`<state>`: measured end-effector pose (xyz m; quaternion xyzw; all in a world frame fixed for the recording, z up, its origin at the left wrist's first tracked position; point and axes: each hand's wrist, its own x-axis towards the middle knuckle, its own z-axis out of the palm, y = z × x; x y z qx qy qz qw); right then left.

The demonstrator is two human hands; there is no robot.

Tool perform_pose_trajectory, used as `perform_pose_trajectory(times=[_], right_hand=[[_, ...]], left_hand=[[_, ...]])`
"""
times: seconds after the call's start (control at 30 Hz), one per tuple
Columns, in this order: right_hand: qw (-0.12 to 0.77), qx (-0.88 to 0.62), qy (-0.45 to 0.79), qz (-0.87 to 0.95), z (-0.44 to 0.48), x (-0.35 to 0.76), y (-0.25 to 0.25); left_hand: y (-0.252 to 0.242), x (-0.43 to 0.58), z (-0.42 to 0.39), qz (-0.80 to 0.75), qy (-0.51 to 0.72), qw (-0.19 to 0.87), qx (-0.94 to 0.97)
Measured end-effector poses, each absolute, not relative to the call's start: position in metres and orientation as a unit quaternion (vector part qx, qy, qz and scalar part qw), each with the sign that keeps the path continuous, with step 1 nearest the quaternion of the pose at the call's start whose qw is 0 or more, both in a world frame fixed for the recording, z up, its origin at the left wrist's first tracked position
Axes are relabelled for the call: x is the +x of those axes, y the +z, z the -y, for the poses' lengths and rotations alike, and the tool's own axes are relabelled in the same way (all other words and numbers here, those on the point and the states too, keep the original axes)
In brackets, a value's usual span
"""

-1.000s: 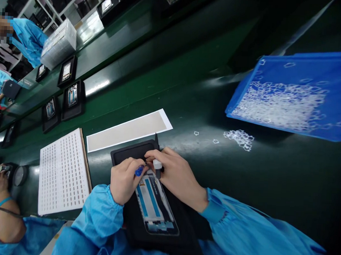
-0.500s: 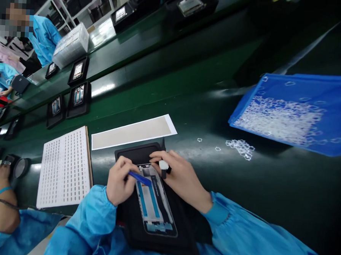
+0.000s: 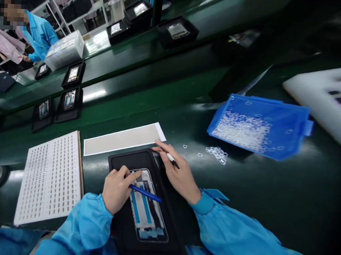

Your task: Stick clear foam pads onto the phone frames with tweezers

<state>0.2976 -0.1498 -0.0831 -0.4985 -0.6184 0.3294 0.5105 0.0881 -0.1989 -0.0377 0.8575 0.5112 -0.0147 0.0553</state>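
Observation:
A phone frame with blue strips lies in a black tray in front of me. My left hand holds a blue stick-like tool slanting over the frame, while its index fingertip rests at the frame's top end. Beyond the tray's upper right edge is my right hand, gripping a slim white-and-black pen-like tool; the rest of that tool is hidden. Its outstretched fingers reach close to the right end of a beige strip sheet with a white border.
Small clear rings lie in a loose pile beside a blue bin full of them. At left stands a white board with rows of small dark pieces. Black trays with phone parts line the far side. A co-worker stands beyond.
My right hand has moved off the phone frame toward the strip sheet's right end. My left index finger has stretched onto the frame's top. The view has shifted right, bringing in more of the bin.

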Motion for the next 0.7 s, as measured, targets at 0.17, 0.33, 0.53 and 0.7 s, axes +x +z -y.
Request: perform_pose_trajectory(times=[0.17,0.33,0.53,0.7], right_hand=[[0.546,-0.585,0.202,0.564,0.143,0.337,-0.079],[0.611,-0.556,0.27,0.495,0.135,0.329,-0.066],[0.626,-0.547,0.381,0.405,0.095,0.313,-0.07],[0.594,-0.575,0.385,0.41,0.074,0.321,-0.079]], left_hand=[[-0.03,0.082,0.191,-0.515,0.062,0.095,0.85],[-0.021,0.113,0.137,-0.5,0.035,0.081,0.862],[-0.028,0.154,0.072,-0.482,-0.067,0.078,0.87],[-0.028,0.152,0.076,-0.453,-0.094,0.09,0.882]])
